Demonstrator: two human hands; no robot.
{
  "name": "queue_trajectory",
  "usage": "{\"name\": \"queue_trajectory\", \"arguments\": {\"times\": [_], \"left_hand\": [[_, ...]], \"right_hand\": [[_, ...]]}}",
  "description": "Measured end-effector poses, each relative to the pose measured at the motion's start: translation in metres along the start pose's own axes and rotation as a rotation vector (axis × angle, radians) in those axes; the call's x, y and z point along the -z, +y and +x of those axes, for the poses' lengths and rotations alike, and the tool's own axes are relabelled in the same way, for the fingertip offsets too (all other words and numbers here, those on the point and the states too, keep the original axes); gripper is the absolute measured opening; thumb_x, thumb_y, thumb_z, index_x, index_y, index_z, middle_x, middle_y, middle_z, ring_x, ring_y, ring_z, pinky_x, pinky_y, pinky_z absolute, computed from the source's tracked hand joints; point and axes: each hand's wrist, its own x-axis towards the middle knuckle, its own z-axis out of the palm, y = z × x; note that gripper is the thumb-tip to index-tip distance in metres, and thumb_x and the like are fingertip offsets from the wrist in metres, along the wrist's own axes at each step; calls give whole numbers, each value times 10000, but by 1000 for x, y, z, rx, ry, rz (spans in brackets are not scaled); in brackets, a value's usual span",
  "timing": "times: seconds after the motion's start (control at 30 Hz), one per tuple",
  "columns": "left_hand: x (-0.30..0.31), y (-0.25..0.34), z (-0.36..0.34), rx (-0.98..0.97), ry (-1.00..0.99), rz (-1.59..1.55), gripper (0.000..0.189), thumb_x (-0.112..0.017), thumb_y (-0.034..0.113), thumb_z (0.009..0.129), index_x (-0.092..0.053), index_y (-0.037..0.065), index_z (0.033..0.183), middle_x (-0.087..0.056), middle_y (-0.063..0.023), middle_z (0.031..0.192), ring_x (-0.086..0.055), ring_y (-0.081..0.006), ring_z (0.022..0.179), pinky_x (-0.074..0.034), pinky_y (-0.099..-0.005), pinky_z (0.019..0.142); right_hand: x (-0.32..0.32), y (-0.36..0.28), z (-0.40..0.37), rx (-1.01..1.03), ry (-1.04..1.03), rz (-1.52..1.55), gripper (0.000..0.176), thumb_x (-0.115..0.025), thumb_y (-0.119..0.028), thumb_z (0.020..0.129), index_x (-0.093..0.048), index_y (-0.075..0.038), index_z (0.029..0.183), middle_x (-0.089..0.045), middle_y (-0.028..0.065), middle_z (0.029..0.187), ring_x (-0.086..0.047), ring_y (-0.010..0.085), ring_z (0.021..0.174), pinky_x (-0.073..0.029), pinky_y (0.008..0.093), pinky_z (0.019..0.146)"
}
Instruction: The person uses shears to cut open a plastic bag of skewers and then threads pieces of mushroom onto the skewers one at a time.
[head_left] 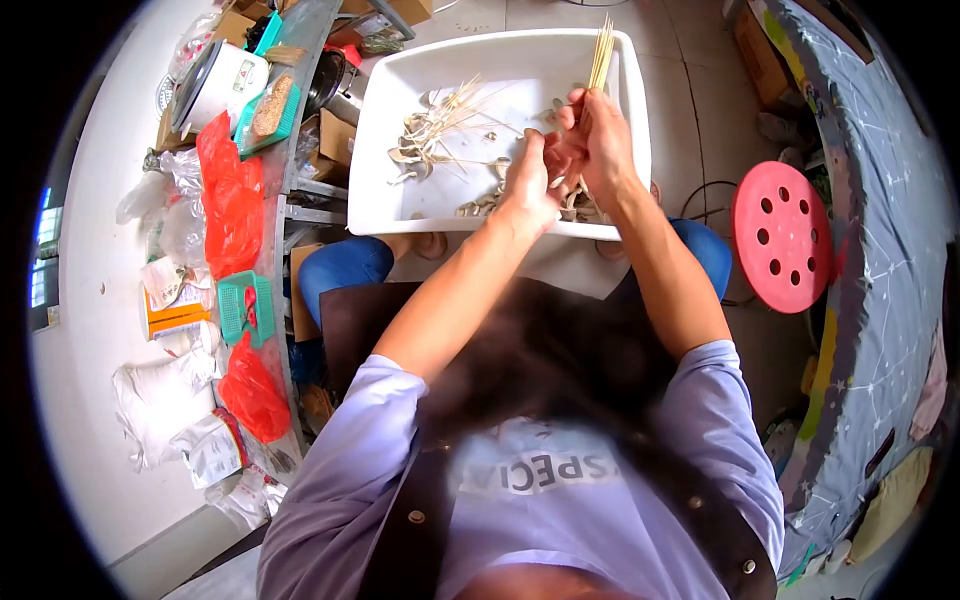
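Observation:
My right hand [605, 145] is closed around a bundle of thin bamboo skewers [603, 55], which stick up past the far rim of a white plastic tub [400, 75]. Close beside it, my left hand [535, 185] is cupped with its thumb apart from the fingers. Its fingertips meet the right hand's fingers, and no held thing shows in it. Inside the tub at left lies a heap of skewers with greyish pieces on them [430, 135], possibly mushroom slices. More loose greyish pieces [480, 205] lie under and around my hands, partly hidden.
A red round stool [783, 237] with holes stands at right, near a cloth-covered bed or table [880, 300]. On the left, a shelf carries red plastic bags [228, 195], a teal basket [245, 307] and a white rice cooker [225, 85]. My knees flank the tub's near side.

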Motion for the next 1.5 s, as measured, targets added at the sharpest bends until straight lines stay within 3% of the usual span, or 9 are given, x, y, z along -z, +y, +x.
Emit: {"name": "queue_trajectory", "arguments": {"times": [0.17, 0.3, 0.53, 0.8, 0.93, 1.17, 1.3, 1.4, 1.5], "left_hand": [[-16, 53, -21, -318, 89, 349, 215, -668, 246, 886, -606, 52, 956, -634, -35, 837, -572, -109, 725, -442, -246, 660], [-21, 60, -18, -392, 97, 382, 164, -680, 150, 868, -615, 2, 901, -636, -50, 811, -576, -112, 698, -467, -243, 635], [-8, 49, -7, -363, 182, 397, 125, -692, 140, 851, -620, 38, 854, -603, -5, 739, -526, -81, 665, -441, -211, 627], [32, 88, 21, -427, 128, 400, 175, -681, 185, 866, -611, 59, 966, -648, -26, 828, -580, -85, 683, -469, -219, 643], [95, 87, 53, -396, 157, 844, 170, -693, 177, 836, -655, 59, 952, -664, -16, 846, -587, -89, 729, -451, -213, 669], [94, 57, 100, -266, 357, 2070, 239, -707, 350, 779, -719, 144, 899, -703, -74, 927, -625, -264, 956, -314, -448, 934], [85, 47, 117, -53, 254, 2339, 133, -622, 118, 800, -715, 77, 887, -697, -121, 967, -636, -279, 993, -315, -424, 955], [105, 39, 128, -201, 221, 2360, 162, -675, 289, 804, -688, 133, 845, -695, -125, 837, -666, -277, 828, -296, -422, 861], [92, 44, 102, -638, 236, 2005, 120, -656, 200, 813, -659, 83, 833, -684, -146, 859, -668, -254, 823, -409, -414, 728]], "right_hand": [[-3, -5, -1, -192, -97, -369, 117, -502, -181, 945, -534, -73, 980, -564, 10, 640, -328, 32, 425, -216, 208, 364], [-1, 10, -8, -111, -115, -731, 221, -548, -274, 949, -604, -60, 939, -611, 8, 686, -422, 38, 540, -327, 193, 485], [3, 11, -7, -238, -54, -650, 240, -534, -270, 952, -599, -40, 976, -624, 17, 688, -462, 42, 560, -363, 203, 502], [20, -10, 13, -40, 121, -563, 149, -598, -179, 917, -564, -44, 971, -631, 49, 699, -427, 33, 484, -288, 193, 373], [36, -25, 21, -37, 134, -190, 56, -556, -80, 914, -519, -77, 956, -602, 58, 710, -358, 29, 459, -222, 181, 370], [28, -11, 22, -199, 91, -140, 88, -545, -49, 900, -499, -72, 971, -586, 55, 710, -317, 29, 454, -210, 181, 371], [30, -10, 26, -184, 98, -164, 52, -538, -80, 921, -494, -76, 948, -584, 50, 709, -316, 29, 452, -212, 181, 371], [28, -12, 29, -193, 115, -181, 41, -535, -101, 932, -500, -80, 936, -583, 47, 706, -314, 27, 452, -213, 183, 371], [30, -11, 30, -190, 110, -188, 48, -538, -119, 938, -507, -83, 929, -584, 46, 703, -315, 27, 453, -218, 186, 374]]}}
